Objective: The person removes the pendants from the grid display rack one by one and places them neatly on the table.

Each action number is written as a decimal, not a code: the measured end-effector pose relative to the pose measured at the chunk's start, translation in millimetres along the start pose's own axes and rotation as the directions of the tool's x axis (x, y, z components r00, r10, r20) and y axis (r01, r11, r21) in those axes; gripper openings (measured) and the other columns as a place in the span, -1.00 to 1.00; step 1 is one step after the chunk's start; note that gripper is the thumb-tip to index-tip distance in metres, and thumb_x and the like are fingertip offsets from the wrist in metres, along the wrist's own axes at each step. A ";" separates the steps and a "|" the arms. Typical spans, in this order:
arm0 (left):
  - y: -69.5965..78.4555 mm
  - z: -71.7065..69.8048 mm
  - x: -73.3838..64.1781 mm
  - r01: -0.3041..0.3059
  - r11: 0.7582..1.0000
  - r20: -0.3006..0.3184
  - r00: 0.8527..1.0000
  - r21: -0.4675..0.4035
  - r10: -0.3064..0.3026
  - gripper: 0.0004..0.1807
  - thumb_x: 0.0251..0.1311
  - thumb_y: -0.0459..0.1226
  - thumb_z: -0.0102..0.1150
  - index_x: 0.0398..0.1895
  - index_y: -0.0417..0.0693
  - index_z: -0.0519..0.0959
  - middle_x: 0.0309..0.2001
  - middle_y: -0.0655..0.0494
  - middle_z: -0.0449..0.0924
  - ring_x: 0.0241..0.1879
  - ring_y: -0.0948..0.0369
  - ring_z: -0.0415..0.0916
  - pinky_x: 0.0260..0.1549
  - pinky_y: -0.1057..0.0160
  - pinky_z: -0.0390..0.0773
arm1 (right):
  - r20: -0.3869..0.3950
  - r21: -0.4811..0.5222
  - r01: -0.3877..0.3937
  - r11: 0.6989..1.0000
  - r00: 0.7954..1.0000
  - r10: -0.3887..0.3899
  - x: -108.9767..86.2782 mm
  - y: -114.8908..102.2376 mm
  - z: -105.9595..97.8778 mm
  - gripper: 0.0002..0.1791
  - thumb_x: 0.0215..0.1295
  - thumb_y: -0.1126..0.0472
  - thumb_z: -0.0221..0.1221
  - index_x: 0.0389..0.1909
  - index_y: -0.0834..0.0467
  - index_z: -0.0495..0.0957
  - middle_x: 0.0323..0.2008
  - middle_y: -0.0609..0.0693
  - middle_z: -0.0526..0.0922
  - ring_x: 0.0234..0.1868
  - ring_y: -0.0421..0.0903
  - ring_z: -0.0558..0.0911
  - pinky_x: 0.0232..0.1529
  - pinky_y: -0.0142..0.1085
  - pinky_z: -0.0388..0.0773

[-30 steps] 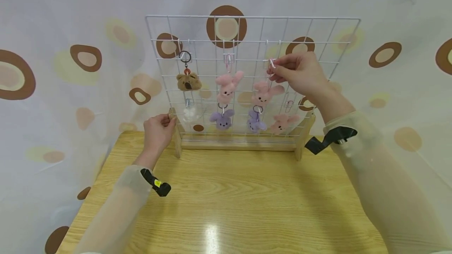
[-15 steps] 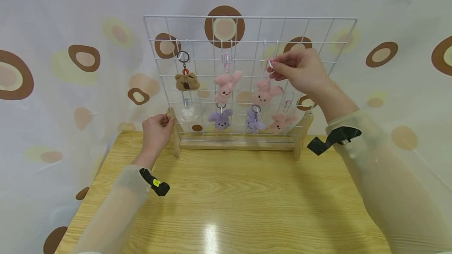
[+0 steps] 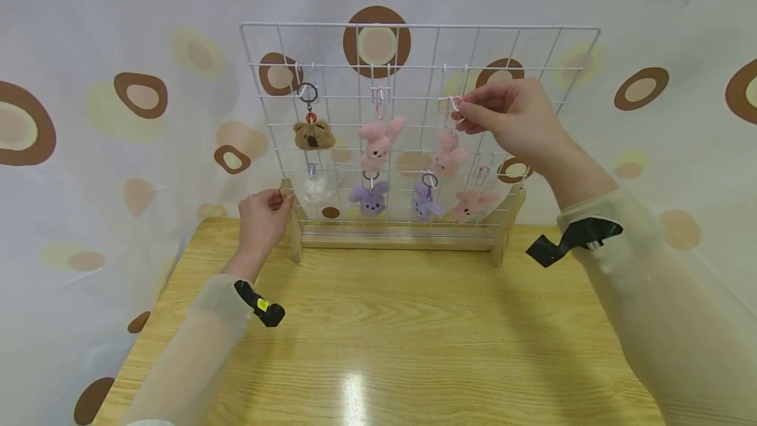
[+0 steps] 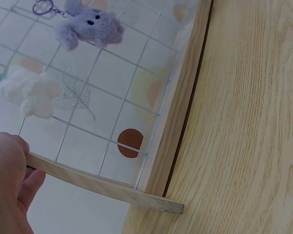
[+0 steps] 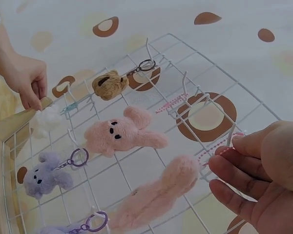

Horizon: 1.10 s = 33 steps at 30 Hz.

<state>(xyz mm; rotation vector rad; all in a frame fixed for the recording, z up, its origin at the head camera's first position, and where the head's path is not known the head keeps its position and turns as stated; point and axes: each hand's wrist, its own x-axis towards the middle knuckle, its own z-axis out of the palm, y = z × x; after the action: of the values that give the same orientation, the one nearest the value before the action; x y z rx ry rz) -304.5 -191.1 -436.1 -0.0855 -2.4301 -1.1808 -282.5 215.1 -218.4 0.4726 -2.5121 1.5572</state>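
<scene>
My right hand [image 3: 511, 114] pinches the pink bead chain [image 5: 212, 148] of a pink bunny plush keychain [image 3: 451, 155] right at a white hook on the wire grid. In the right wrist view the plush hangs side-on below the fingers, its face turned away. At the grid's lower left, my left hand [image 3: 264, 219] grips the top of the stand's wooden upright [image 4: 102, 185] between thumb and fingers. Close to it hangs a white fluffy keychain [image 4: 31, 91]. Another pink bunny keychain [image 3: 380, 144] hangs just left of the one I hold.
The white wire grid [image 3: 420, 26] stands upright in a wooden base [image 3: 396, 242] at the back of the wooden table [image 3: 378, 321]. A brown bear keychain [image 3: 313, 135], purple bunny keychains [image 3: 370, 200] and a lower pink bunny keychain [image 3: 473, 205] hang on it. A patterned curtain [image 3: 148, 18] is behind.
The right hand has shifted slightly right at the hook. The pink bunny on its chain has swung right and turned, so its face points aside. The left hand keeps its hold on the upright.
</scene>
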 end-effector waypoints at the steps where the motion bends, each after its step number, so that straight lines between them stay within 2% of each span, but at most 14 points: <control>1: 0.1 0.0 -0.1 0.002 1.000 0.001 1.000 -0.001 -0.002 -0.74 0.46 -0.27 0.30 -0.14 -0.38 0.77 -0.27 -0.24 0.79 -0.24 -0.08 0.79 -0.18 -0.06 0.76 | 0.001 0.004 0.006 1.000 1.000 -0.006 -0.7 -0.5 -0.2 -0.72 0.49 0.24 0.32 0.04 0.37 0.70 -0.17 0.09 0.80 -0.17 -0.02 0.81 -0.09 -0.36 0.71; 17: 2.4 0.5 0.0 0.000 1.000 0.002 1.000 -0.010 0.000 -0.75 0.46 -0.28 0.30 -0.16 -0.36 0.78 -0.28 -0.23 0.79 -0.25 -0.07 0.79 -0.21 -0.06 0.76 | 0.007 0.038 0.087 0.995 0.996 -0.087 -14.5 -10.0 -2.9 -0.81 0.49 0.32 0.30 -0.03 0.39 0.71 -0.17 0.10 0.80 -0.21 -0.05 0.81 -0.09 -0.33 0.72; 25: 2.4 0.0 -1.5 0.018 1.000 0.008 1.000 -0.006 -0.018 -0.75 0.47 -0.28 0.29 -0.16 -0.36 0.78 -0.27 -0.22 0.79 -0.24 -0.05 0.79 -0.21 -0.05 0.76 | -0.008 0.108 0.137 0.985 0.991 -0.137 -20.5 -8.8 -2.5 -0.85 0.48 0.39 0.28 -0.10 0.43 0.70 -0.22 0.14 0.81 -0.24 -0.01 0.82 -0.10 -0.30 0.74; 33: 0.5 0.8 -1.9 0.007 1.000 0.002 1.000 0.011 -0.007 -0.74 0.47 -0.26 0.29 -0.18 -0.35 0.78 -0.28 -0.21 0.79 -0.26 -0.05 0.79 -0.22 -0.05 0.76 | -0.018 0.151 0.116 0.982 0.993 -0.114 -29.7 -12.4 -2.2 -0.90 0.47 0.40 0.28 -0.15 0.38 0.70 -0.26 0.11 0.81 -0.27 -0.01 0.80 -0.09 -0.32 0.73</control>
<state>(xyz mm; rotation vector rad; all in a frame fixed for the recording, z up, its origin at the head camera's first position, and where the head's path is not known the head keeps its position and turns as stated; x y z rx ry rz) -302.9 -189.9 -437.0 -0.0753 -2.4405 -1.1710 -250.5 217.5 -215.5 0.6175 -2.3241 1.7083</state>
